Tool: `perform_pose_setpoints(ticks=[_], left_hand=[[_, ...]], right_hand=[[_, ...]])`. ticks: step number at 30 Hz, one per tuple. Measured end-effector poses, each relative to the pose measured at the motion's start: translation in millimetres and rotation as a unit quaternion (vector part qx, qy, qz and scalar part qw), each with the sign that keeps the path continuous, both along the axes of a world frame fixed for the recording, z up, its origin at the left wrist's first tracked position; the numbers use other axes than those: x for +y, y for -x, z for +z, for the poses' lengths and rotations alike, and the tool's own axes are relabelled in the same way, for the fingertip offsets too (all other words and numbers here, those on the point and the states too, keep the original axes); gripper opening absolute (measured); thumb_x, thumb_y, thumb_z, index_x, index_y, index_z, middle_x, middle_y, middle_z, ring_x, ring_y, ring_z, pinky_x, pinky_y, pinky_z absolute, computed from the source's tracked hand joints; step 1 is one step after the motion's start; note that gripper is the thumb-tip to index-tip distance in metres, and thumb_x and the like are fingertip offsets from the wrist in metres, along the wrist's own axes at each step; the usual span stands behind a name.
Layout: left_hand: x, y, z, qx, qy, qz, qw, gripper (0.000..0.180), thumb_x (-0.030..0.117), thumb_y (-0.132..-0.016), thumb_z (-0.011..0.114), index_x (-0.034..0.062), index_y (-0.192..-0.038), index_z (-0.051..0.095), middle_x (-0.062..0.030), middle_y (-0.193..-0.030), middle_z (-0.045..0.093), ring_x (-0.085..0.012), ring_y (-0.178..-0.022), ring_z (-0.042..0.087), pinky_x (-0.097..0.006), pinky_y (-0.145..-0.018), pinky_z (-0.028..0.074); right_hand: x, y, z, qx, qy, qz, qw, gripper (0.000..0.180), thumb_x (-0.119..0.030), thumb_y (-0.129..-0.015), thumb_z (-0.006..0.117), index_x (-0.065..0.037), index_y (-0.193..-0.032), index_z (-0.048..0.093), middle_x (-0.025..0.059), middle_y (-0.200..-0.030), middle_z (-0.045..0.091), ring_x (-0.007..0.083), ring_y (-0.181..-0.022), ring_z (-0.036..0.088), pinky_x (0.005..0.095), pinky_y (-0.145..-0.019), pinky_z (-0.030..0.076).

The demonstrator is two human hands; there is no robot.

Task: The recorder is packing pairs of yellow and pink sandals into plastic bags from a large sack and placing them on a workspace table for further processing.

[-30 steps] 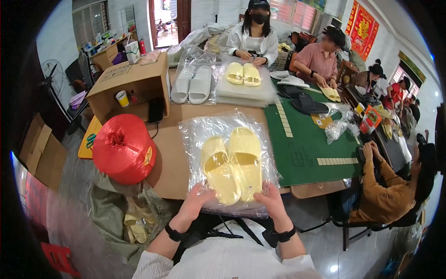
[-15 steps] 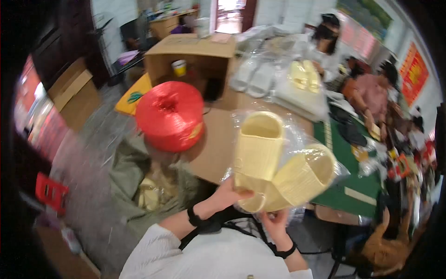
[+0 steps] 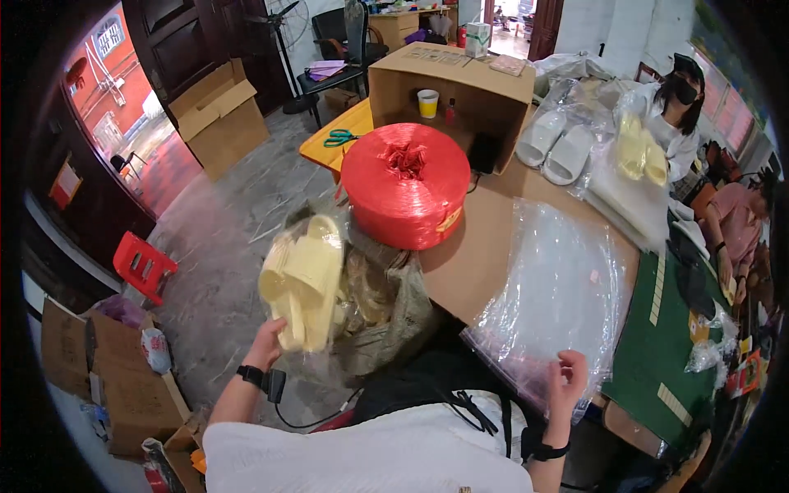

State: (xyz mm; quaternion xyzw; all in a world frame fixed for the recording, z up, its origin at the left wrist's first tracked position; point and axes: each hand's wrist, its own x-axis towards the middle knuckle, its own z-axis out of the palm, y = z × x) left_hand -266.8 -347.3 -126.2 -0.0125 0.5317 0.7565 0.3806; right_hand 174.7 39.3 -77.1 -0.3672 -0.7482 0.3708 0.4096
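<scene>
On the left, my left hand (image 3: pixel 267 343) is closed on the lower end of a pair of pale yellow slide sandals (image 3: pixel 306 275) in a clear plastic bag. The pair hangs beside and partly over the mouth of a greenish woven sack (image 3: pixel 394 320), where more bagged yellow slides (image 3: pixel 366 300) lie. My right hand (image 3: pixel 567 380) hovers at the near edge of a pile of clear plastic bags (image 3: pixel 555 279) on the cardboard-topped table. Its fingers are loosely bent and apart, with nothing visible in them.
A big red roll of plastic twine (image 3: pixel 407 185) stands by the sack. Behind it are green-handled scissors (image 3: pixel 339 138) and an open carton (image 3: pixel 460 62) with a cup (image 3: pixel 427 103) inside. Bagged white slides (image 3: pixel 567 154) lie farther back. Two people sit on the right, by a green mat (image 3: pixel 657 361).
The bagged yellow slides have gone from above the table to the sack at the left in my left hand. My right hand has let go of them, and the bag pile now shows.
</scene>
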Motion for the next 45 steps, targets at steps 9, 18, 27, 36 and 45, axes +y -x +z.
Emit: perform_pose_setpoints(ticks=[9, 18, 27, 36, 45], left_hand=[[49, 38, -155, 0.301, 0.389, 0.082, 0.867, 0.055, 0.018, -0.079, 0.074, -0.0037, -0.124, 0.051, -0.0233, -0.117, 0.066, -0.0360, -0.103, 0.067, -0.044, -0.087, 0.053], [196, 106, -163, 0.400, 0.508, 0.029, 0.762, 0.034, 0.028, -0.097, 0.051, -0.0002, -0.114, 0.045, -0.0282, -0.100, 0.068, -0.0477, -0.093, 0.065, -0.056, -0.078, 0.049], [170, 51, -139, 0.430, 0.378, 0.038, 0.819, 0.030, 0.013, -0.084, 0.068, -0.0025, -0.108, 0.061, -0.0216, -0.101, 0.069, -0.0392, -0.092, 0.067, -0.047, -0.081, 0.051], [59, -9, -148, 0.416, 0.460, -0.172, 0.765, 0.048, 0.025, -0.085, 0.068, -0.0020, -0.122, 0.053, -0.0280, -0.108, 0.066, -0.0456, -0.104, 0.063, -0.048, -0.087, 0.051], [128, 72, -299, 0.408, 0.401, -0.107, 0.814, 0.046, 0.033, -0.086, 0.069, -0.0044, -0.108, 0.055, -0.0200, -0.100, 0.067, -0.0376, -0.094, 0.065, -0.042, -0.084, 0.052]], right_hand=[[12, -18, -38, 0.050, 0.058, -0.084, 0.994, 0.004, -0.006, -0.096, 0.061, -0.002, -0.096, 0.061, -0.0033, -0.083, 0.054, 0.0033, -0.068, 0.044, 0.0196, -0.060, 0.037], [12, -13, -49, 0.010, 0.040, -0.135, 0.990, 0.005, -0.005, -0.094, 0.064, -0.002, -0.091, 0.061, -0.0038, -0.081, 0.051, 0.0037, -0.067, 0.040, 0.0199, -0.058, 0.033], [6, -23, -49, 0.045, 0.027, -0.150, 0.987, 0.007, -0.005, -0.092, 0.066, -0.001, -0.089, 0.061, -0.0017, -0.081, 0.052, 0.0060, -0.069, 0.043, 0.0219, -0.062, 0.038], [9, -13, -46, 0.047, 0.031, -0.135, 0.989, 0.007, -0.004, -0.091, 0.066, 0.000, -0.089, 0.061, -0.0007, -0.080, 0.053, 0.0065, -0.069, 0.045, 0.0233, -0.062, 0.039], [6, 3, -40, 0.090, 0.054, -0.088, 0.991, 0.007, -0.005, -0.091, 0.067, 0.000, -0.091, 0.062, -0.0016, -0.079, 0.053, 0.0055, -0.068, 0.044, 0.0219, -0.061, 0.039]])
